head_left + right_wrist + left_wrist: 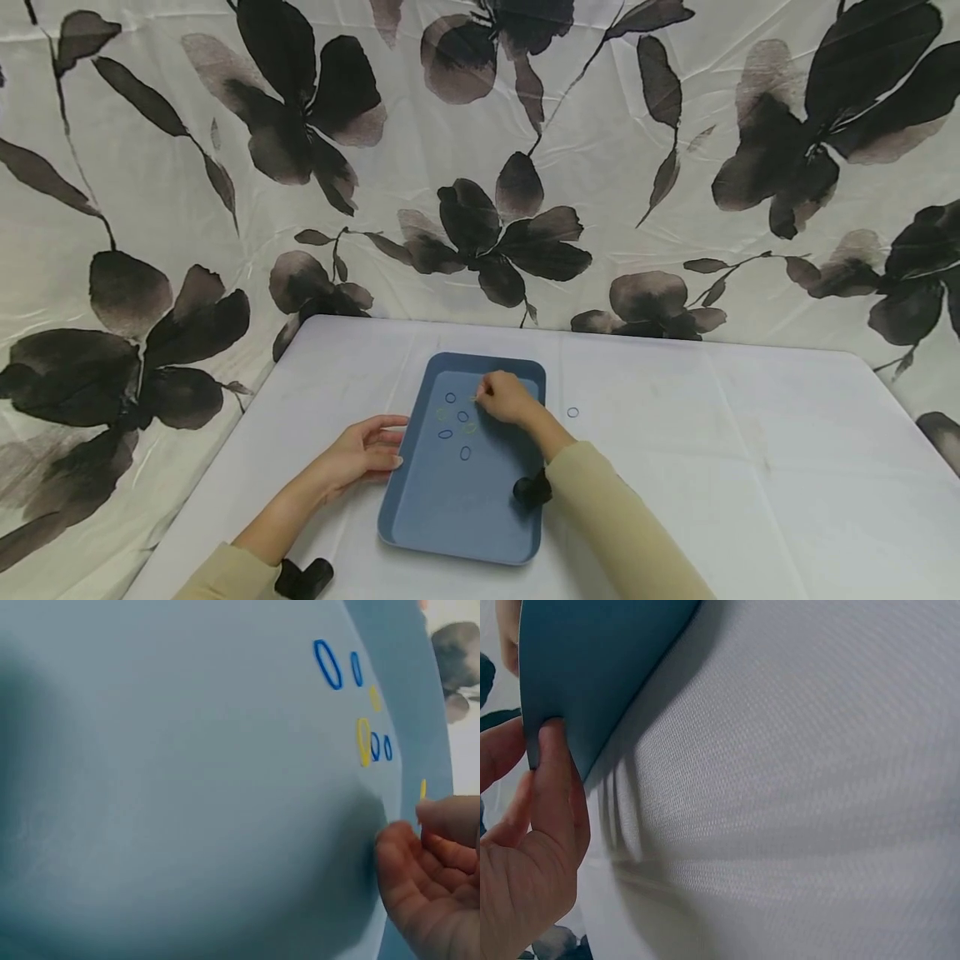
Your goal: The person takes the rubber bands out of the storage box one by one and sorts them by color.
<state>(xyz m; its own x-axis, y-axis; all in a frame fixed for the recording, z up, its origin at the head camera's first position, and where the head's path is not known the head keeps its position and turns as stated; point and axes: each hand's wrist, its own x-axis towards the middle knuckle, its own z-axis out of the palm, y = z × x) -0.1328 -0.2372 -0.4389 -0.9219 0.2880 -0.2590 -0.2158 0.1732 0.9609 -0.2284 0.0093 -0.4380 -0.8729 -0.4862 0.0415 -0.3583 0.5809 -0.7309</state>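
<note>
My left hand (358,451) holds the left rim of a blue tray (457,521). In the left wrist view, that hand (536,847) has the tray's edge between thumb and fingers. Over the tray's far part, my right hand (508,398) pinches a yellow rubber band, whose tip (423,789) sticks up from the fingertips. Beside it, several blue rubber bands (328,664) and two yellow ones (364,742) lie apart or close together on the tray floor. The curled fingers of the right hand (427,877) partly hide the held band.
One blue rubber band (573,412) lies on the white tablecloth (712,450) to the right of the tray. Black wrist devices (532,490) are on both wrists. A floral curtain (495,167) hangs behind the table's far edge.
</note>
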